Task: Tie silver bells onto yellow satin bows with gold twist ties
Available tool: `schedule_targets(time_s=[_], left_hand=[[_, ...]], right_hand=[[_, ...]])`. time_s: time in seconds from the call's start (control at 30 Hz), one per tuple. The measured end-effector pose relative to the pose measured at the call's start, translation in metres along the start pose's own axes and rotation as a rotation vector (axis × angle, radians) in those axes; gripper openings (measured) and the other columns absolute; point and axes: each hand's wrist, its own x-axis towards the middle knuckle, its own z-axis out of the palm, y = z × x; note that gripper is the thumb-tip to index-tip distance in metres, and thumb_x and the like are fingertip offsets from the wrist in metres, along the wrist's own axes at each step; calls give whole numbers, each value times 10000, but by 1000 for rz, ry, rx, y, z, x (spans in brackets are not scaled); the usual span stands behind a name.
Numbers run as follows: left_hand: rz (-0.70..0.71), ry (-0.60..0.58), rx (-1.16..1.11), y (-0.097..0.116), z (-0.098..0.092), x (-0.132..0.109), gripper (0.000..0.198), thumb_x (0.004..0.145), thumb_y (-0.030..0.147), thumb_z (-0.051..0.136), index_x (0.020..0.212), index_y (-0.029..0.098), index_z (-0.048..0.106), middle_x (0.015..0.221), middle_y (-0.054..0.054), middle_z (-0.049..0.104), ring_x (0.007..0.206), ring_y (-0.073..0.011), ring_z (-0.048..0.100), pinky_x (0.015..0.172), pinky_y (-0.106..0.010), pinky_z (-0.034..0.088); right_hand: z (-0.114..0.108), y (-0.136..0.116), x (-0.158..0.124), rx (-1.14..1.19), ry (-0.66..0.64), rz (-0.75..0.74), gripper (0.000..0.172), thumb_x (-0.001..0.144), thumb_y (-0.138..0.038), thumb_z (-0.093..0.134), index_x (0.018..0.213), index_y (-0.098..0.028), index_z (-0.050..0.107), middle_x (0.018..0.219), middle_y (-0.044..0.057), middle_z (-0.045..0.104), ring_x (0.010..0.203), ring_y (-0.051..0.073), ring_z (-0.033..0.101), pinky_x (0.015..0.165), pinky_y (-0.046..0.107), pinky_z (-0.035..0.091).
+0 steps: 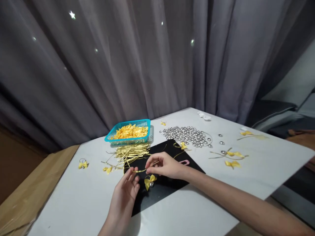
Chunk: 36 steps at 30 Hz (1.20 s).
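My left hand (125, 193) and my right hand (164, 165) are close together above a black mat (159, 194). A thin gold twist tie (140, 171) runs between them, pinched in the fingertips of each hand. Just under it on the mat lies a yellow ribbon bow (149, 181) with a silver bead at its side. A heap of loose gold twist ties (132, 150) lies just beyond my left hand. Partly behind my right wrist a pink loop-shaped item (185, 162) shows; what it is I cannot make out.
A blue basket (149, 128) full of yellow bows (130, 131) stands at the back left. Many silver beads (184, 134) are spread behind the mat. Bows with ties, such as one bow (83, 164) at left and another (232, 164) at right, lie on the white table (81, 196).
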Motion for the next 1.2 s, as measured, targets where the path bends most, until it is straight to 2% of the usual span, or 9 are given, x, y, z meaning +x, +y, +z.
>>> schedule_targets(time_s=[0.13, 0.33, 0.5, 0.6, 0.7, 0.83, 0.93, 1.03, 1.2], left_hand=[[-59, -17, -79, -1, 4, -5, 242, 840, 14, 400, 743, 106, 601, 671, -32, 636, 443, -71, 548, 391, -160, 473], [-130, -180, -125, -10, -1, -7, 158, 768, 32, 488, 731, 103, 625, 615, -30, 599, 459, -90, 532, 417, -194, 482], [-142, -152, -134, -10, 1, -8, 229, 804, 50, 436, 678, 105, 620, 535, -25, 569, 427, -92, 537, 405, -190, 483], [-151, -42, -90, -8, 3, -7, 295, 820, 32, 370, 705, 88, 637, 586, -85, 639, 487, -117, 617, 456, -193, 529], [-126, -89, -36, -9, 1, -5, 255, 814, 40, 407, 777, 73, 657, 682, -113, 675, 584, -144, 659, 528, -215, 558], [-95, -175, 83, -19, -6, 3, 91, 784, 130, 573, 760, 100, 655, 542, -8, 582, 420, -76, 531, 391, -150, 457], [-41, -170, 155, -29, -10, 7, 170, 777, 278, 638, 808, 112, 656, 505, 22, 555, 337, -40, 438, 319, -120, 346], [-57, -213, 236, -37, -12, 7, 334, 726, 433, 678, 744, 100, 654, 491, 12, 563, 303, -24, 399, 294, -114, 281], [-34, -206, 192, -37, -9, 1, 310, 575, 359, 815, 709, 116, 676, 554, -17, 648, 464, -71, 578, 479, -122, 472]], right_hand=[[-1, 0, 1, 203, 28, 51, 297, 631, -367, 761, 770, -128, 650, 686, -5, 638, 466, 35, 442, 420, 171, 329], [10, 6, -3, 548, 6, 150, 325, 617, -416, 770, 765, -148, 662, 492, -87, 419, 411, 22, 320, 408, 167, 309], [17, 10, -4, 673, 4, 190, 350, 689, -472, 698, 873, -176, 668, 693, -34, 571, 409, 8, 285, 394, 159, 334], [18, 10, -3, 649, 53, 172, 354, 726, -499, 649, 885, -182, 664, 796, -7, 612, 427, 7, 347, 400, 148, 352], [15, 8, -2, 541, 125, 120, 327, 762, -476, 625, 841, -165, 685, 806, 9, 631, 422, 2, 389, 409, 149, 360], [11, 4, -1, 328, 264, -1, 257, 707, -404, 706, 791, -163, 733, 806, 20, 650, 431, 4, 414, 386, 150, 313], [12, 0, -4, 218, 301, -72, 206, 687, -362, 730, 775, -178, 754, 814, 24, 643, 455, 9, 429, 379, 152, 316], [19, -2, -8, 171, 251, -102, 174, 709, -333, 714, 813, -202, 762, 834, 26, 636, 422, -3, 433, 366, 150, 339], [28, -3, -15, 157, 10, -132, 221, 757, -323, 668, 915, -191, 749, 784, 42, 650, 420, 19, 512, 374, 146, 413]])
